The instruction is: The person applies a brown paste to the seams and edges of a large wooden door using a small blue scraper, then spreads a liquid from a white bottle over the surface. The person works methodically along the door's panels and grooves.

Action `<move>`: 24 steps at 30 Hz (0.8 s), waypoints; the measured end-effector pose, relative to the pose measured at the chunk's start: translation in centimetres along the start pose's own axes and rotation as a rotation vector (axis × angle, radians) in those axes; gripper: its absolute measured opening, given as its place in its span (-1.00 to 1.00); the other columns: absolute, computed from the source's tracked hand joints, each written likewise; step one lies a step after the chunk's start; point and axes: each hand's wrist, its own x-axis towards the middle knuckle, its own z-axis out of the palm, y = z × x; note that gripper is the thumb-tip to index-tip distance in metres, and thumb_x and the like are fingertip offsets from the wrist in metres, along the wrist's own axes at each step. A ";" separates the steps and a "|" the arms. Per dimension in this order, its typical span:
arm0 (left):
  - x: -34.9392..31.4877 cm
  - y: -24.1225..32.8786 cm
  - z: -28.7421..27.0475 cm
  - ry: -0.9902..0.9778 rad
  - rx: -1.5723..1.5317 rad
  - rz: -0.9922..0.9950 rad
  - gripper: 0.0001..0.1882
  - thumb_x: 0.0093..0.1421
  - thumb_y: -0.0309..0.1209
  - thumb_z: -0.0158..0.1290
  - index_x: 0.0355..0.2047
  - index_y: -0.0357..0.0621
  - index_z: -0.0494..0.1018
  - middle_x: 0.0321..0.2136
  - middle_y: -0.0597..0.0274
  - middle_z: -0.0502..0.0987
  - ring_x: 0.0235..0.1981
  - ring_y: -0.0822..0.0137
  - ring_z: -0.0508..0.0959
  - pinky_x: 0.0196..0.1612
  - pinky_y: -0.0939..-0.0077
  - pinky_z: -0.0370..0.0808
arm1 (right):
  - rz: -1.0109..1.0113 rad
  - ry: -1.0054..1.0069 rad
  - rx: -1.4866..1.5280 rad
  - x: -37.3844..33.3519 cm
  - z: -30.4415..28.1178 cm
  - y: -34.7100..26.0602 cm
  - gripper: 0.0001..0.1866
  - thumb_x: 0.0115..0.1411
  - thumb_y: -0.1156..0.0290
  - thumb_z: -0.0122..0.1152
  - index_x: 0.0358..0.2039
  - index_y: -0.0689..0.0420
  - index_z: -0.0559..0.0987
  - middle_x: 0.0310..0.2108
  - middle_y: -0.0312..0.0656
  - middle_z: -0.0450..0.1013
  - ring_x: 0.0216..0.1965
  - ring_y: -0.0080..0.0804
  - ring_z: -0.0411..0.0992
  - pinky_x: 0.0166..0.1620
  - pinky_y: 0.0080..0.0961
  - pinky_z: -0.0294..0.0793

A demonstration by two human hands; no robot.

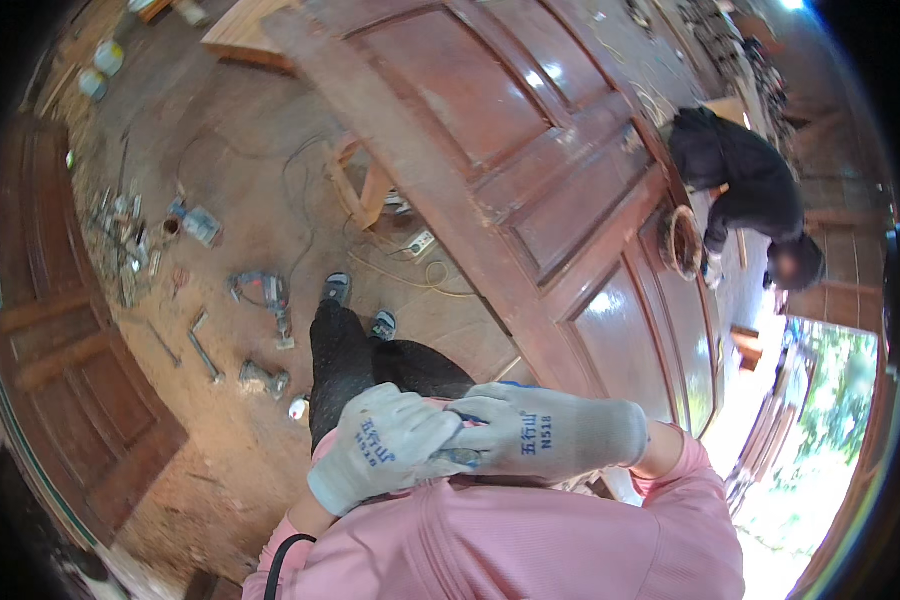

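Observation:
My left hand (380, 448) and my right hand (535, 430), both in pale grey work gloves with blue print, meet close in front of my pink top (530, 530). The left fingers are curled in, their tips against the right glove. The right fingers are bent too, turned toward the left hand. Whatever lies between them, if anything, is hidden by the gloves. Just beyond my hands rests a large reddish-brown panelled door (530, 225), laid flat above the floor. A wooden support (360, 190) shows under its left edge.
On the floor at left lie a power tool (265, 300), a metal bar (205, 348), a clear bottle (202, 226) and scattered scraps. Another panelled door (60, 340) stands far left. A power strip (420, 243) with cords is near the support. A person in dark clothes (745, 180) bends beside a round basket (681, 243).

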 end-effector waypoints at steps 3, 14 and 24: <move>0.6 -1.5 -0.9 -0.138 0.014 -0.141 -0.67 0.07 -0.10 0.32 -0.32 -0.08 0.61 -0.45 0.18 0.60 -0.43 0.09 0.58 -0.29 0.17 0.46 | -0.063 0.096 0.141 -1.4 1.3 2.8 -0.44 0.26 0.30 0.30 0.25 0.17 0.50 0.24 -0.02 0.41 0.21 -0.01 0.43 0.20 -0.12 0.47; 1.5 -7.2 -1.2 -0.177 0.146 -0.200 -0.81 0.23 -0.35 0.22 -0.17 -0.10 0.59 -0.36 0.15 0.61 -0.31 0.06 0.57 -0.20 0.17 0.45 | 1.202 0.957 -0.100 -0.1 14.0 22.5 -0.21 0.45 -0.13 0.03 0.47 0.18 0.24 0.54 0.19 -0.03 0.53 0.37 -0.13 0.51 0.24 -0.15; 3.1 -9.7 -2.3 -0.473 0.224 -0.230 -0.74 0.21 -0.37 0.22 -0.10 -0.12 0.59 -0.28 0.13 0.63 -0.21 0.06 0.59 -0.10 0.15 0.46 | 1.481 0.916 -0.150 4.1 12.1 29.6 -0.15 0.49 -0.25 -0.22 0.55 0.11 0.13 0.61 0.09 -0.21 0.59 0.31 -0.33 0.52 0.30 -0.42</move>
